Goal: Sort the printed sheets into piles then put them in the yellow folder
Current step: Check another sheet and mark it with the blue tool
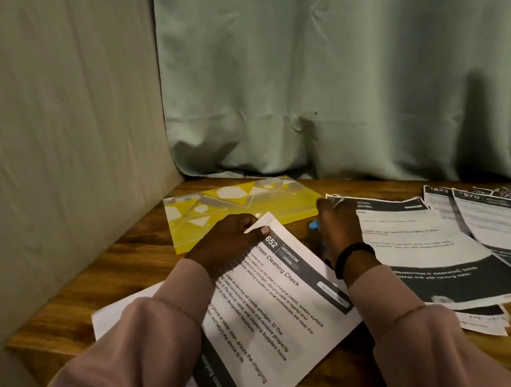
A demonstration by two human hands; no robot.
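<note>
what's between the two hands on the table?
In the head view, between the left hand and right hand lie the Bedroom sheet's top corner, bare wooden table and a small blue object, partly hidden.

Curtain (362,76) (wall (36,127) too) behind folder (290,211)

Both our forearms, in beige sleeves, reach from the lower frame toward its centre. Our left hand (231,237) pinches a sheet's corner between thumb and fingers. Our right hand (339,223), a dark beaded bracelet at its wrist, curls its fingers round another sheet's edge.
</note>
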